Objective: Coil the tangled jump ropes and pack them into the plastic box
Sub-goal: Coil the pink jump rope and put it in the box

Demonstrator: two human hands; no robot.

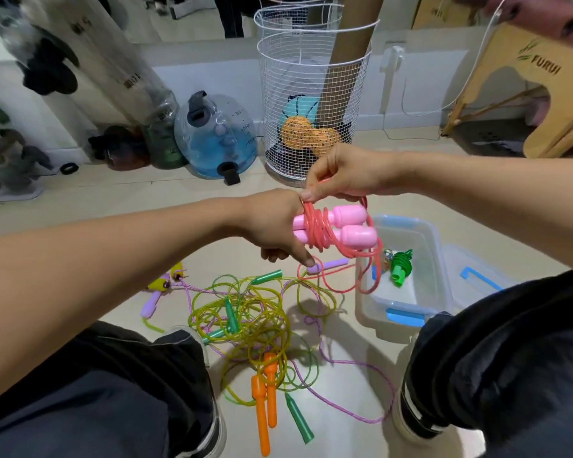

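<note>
Left hand (275, 226) is gripping the pink handles (344, 226); right hand (341, 173) is pinching the cord (315, 226) wrapped round them, above the box (407, 312).

Two hands: left hand (275, 226), right hand (341, 171). Two pink handles (351, 226) at frame centre, bound by one coral rope (318, 233). Two orange handles (265, 401), lower centre. Four loose green handles (298, 421) among the yellow-green cords on the floor. Two purple handles (149, 305) (328, 266), one centre left, one centre. Two yellow handles (161, 281), centre left. One plastic box (404, 320) at centre right, holding one coiled green rope (401, 264). One lid (477, 279), right. One wire basket (311, 94), upper centre, containing two balls (308, 135)
</note>
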